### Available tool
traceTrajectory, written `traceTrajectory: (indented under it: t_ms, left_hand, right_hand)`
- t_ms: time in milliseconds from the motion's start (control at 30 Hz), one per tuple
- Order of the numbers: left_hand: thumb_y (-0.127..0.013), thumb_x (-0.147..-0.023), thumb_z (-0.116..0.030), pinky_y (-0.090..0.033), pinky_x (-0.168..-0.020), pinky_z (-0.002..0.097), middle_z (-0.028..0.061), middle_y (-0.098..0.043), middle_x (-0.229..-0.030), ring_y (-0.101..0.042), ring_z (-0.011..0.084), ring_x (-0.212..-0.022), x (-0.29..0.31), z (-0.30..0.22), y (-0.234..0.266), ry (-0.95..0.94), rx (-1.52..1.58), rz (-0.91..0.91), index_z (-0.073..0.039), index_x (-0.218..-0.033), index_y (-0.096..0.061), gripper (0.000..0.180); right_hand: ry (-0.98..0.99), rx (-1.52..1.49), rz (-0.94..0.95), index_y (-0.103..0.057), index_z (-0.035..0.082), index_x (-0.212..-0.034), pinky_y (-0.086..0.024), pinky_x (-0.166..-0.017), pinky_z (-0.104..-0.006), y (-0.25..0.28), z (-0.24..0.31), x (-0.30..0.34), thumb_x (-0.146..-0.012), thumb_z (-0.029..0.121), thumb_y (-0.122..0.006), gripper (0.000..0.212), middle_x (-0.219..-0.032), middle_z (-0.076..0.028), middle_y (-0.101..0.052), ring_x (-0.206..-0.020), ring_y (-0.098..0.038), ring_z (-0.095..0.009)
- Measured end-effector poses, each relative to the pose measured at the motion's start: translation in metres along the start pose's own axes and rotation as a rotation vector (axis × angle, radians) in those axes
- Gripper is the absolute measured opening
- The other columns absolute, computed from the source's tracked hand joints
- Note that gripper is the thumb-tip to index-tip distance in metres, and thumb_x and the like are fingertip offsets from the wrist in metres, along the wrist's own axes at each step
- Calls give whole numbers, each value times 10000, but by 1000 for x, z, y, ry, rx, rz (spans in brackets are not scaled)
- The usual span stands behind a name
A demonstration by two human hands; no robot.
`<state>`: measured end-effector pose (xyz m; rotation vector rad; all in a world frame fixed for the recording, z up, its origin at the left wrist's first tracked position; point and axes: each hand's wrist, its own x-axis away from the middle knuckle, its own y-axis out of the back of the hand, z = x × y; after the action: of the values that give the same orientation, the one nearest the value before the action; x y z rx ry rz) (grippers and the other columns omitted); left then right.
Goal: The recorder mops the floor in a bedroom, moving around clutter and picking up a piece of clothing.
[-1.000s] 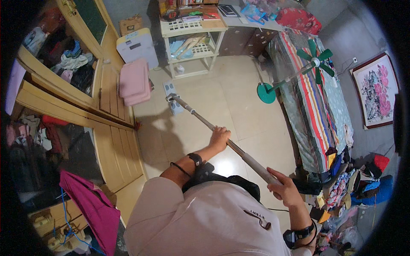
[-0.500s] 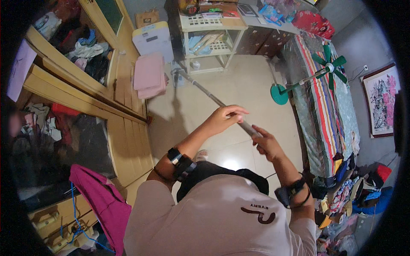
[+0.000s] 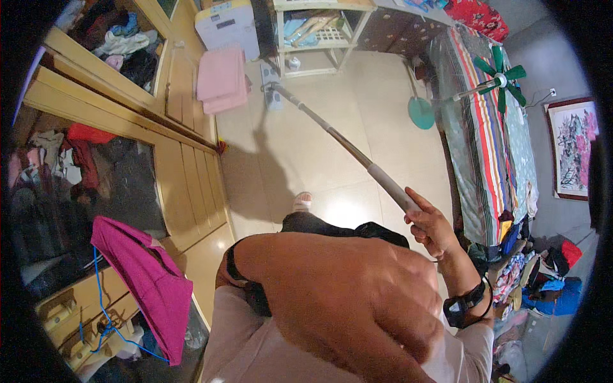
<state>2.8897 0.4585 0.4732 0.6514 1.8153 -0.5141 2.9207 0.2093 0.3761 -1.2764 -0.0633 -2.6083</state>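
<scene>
My right hand (image 3: 431,228) is wrapped round the thick grip end of a long grey pole (image 3: 348,147), with its index finger stretched along the grip. The pole slants away to the far left, down toward the floor. At its far end lies a pale, flat piece (image 3: 271,89) with dark round spots; I cannot tell what kind of tool it is. My left hand (image 3: 389,293) is raised very close to the view, large and blurred over my shirt. It is off the pole, and its fingers are too smeared to read.
Pink boxes (image 3: 221,75) and a white bin (image 3: 227,33) stand at the far left, beside a cream rack (image 3: 313,71). A green fan (image 3: 500,80) and a bed with a striped cover (image 3: 482,140) line the right. Wooden cabinets (image 3: 191,185) run along the left, near a magenta garment (image 3: 143,281).
My left hand has come off the pole and risen toward the view. My right hand has moved slightly right, still holding the pole. The whole view has shifted, with the room's far end higher.
</scene>
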Motion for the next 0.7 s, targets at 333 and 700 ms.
traceTrajectory:
  t_ms: [333, 700]
  left_hand:
    - [-530, -791, -169, -431, -671, 360, 56, -497, -809, -498, 211, -645, 0, -19, -6, 87, 116, 83, -5, -870, -557, 183]
    - [-580, -780, -187, -450, -760, 352, 64, -518, -794, -549, 214, -734, 2, -23, -6, 187, 71, 211, -13, -893, -571, 208]
  right_hand:
    - [161, 108, 43, -373, 99, -1389, -276, -364, -193, -45, 4, -86, -843, 101, -575, 582, -776, -20, -482, -442, -346, -58]
    - [337, 839, 131, -393, 106, -1384, -486, -625, -292, 24, -3, -42, -745, 55, -613, 677, -912, -110, -627, -622, -540, -139]
